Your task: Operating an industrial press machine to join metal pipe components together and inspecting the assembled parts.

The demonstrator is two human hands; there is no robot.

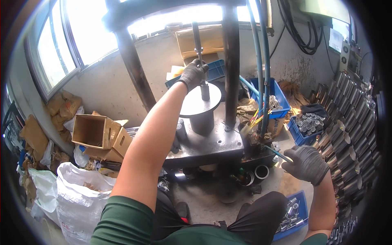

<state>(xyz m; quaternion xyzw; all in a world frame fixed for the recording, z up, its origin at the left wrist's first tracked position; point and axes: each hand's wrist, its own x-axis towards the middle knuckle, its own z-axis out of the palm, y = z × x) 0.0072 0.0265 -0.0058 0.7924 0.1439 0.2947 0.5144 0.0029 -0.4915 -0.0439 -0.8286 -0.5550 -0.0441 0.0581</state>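
My left hand (191, 76), in a dark grey glove, is closed around an upright metal rod (197, 38) of a press. Below it a short dark cylinder (205, 92) stands on a round, shiny metal plate (192, 103). The plate rests on a thick round pedestal (203, 123) on the steel press bed (222, 145). Off to the right, my gloved right hand (308, 164) is wrapped round the end of a thin teal lever (276, 152) beside the bed. The rod's part inside my left fist is hidden.
Dark press columns (231, 69) flank the plate, with blue hoses (266, 61) alongside. At right are blue bins (301, 136) of metal parts and stacked metal tubes (347, 118). A blue tray (302, 204) sits by my right knee. Cardboard boxes (107, 147) and a white sack (77, 200) stand left.
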